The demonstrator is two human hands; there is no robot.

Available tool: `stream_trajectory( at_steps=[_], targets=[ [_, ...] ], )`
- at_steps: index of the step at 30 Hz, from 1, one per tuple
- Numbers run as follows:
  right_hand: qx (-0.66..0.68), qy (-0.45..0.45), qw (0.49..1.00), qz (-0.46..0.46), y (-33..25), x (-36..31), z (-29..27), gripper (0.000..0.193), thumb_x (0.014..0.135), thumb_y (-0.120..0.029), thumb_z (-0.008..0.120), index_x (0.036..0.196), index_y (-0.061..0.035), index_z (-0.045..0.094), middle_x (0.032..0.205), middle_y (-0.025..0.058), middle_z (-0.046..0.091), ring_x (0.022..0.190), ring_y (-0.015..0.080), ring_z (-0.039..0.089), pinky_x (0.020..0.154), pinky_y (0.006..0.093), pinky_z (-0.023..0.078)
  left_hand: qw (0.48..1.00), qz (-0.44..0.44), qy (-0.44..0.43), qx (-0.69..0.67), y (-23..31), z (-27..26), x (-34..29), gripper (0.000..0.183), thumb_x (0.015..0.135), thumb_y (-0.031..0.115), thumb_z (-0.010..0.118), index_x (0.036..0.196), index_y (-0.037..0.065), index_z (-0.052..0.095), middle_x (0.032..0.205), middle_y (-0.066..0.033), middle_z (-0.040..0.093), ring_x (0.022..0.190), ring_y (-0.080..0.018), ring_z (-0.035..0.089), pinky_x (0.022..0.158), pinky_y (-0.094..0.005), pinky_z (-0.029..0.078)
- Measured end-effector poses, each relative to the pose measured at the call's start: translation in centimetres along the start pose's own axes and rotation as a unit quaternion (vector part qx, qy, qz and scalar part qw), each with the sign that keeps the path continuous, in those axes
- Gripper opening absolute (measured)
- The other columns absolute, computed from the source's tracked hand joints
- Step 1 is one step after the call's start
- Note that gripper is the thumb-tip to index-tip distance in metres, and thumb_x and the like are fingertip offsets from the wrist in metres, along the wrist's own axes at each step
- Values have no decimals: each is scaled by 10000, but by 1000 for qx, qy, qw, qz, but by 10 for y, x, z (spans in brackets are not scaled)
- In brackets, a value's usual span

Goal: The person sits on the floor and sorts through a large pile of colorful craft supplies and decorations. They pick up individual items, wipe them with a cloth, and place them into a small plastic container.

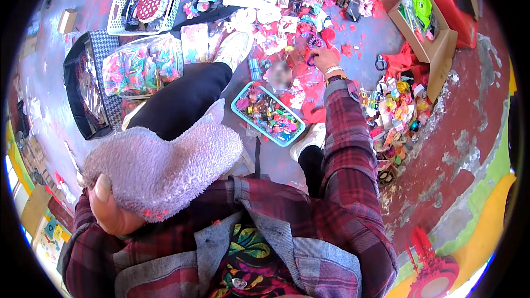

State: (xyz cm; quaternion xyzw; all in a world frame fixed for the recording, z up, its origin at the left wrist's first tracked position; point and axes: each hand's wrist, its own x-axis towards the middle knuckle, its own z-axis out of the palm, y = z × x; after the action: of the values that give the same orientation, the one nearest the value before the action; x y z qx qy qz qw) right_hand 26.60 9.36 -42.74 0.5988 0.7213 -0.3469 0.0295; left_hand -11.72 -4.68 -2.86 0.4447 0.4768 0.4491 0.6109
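My left hand [113, 209] is closed round a fluffy lilac cloth [165, 168], gripping it by its lower left side; the cloth bulges over my lap and hides most of the fingers. My right hand [327, 60] reaches far forward to the littered floor, with a bracelet at its wrist. Its fingers are pinched on a small purple loop [311, 62], whose exact kind I cannot make out. Just beyond the fingertips lies a dark purple coiled ring [315, 41]. Between my feet sits a turquoise-rimmed basket [238, 111] full of small colourful trinkets.
On the left stand a white basket [112, 16], a black-and-white fabric box [105, 44] and a clear bag of colourful pieces [141, 66]. At right, a heap of trinkets [395, 110] lies below an open cardboard box [411, 30]. Packets and scraps cover the far floor.
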Motion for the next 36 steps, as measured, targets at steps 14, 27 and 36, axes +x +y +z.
stream_trajectory(
  at_steps=[14, 27, 36],
  targets=[
    [-179, 51, 979, 84, -28, 14, -26, 228, 758, -227, 462, 946, -120, 533, 836, 165, 596, 771, 347, 574, 638, 441, 454, 998, 15, 69, -1, 0, 5, -8, 310, 680, 238, 613, 781, -16, 467, 774, -147, 463, 716, -284, 492, 640, -373, 396],
    [743, 57, 657, 115, -7, -73, -69, 133, 756, -16, 564, 877, -58, 529, 732, 26, 554, 522, 124, 477, 470, 244, 391, 997, 42, 68, 6, -9, 13, -4, 278, 670, 221, 633, 734, -2, 480, 735, -125, 461, 678, -268, 491, 609, -354, 401],
    [374, -19, 907, 192, 8, -62, -58, 26, 683, -39, 576, 706, -46, 566, 601, 32, 541, 462, 111, 479, 416, 228, 372, 997, 38, -22, 58, 1, 25, 10, 259, 663, 209, 647, 701, 8, 489, 708, -110, 460, 652, -256, 491, 588, -341, 405]
  ],
)
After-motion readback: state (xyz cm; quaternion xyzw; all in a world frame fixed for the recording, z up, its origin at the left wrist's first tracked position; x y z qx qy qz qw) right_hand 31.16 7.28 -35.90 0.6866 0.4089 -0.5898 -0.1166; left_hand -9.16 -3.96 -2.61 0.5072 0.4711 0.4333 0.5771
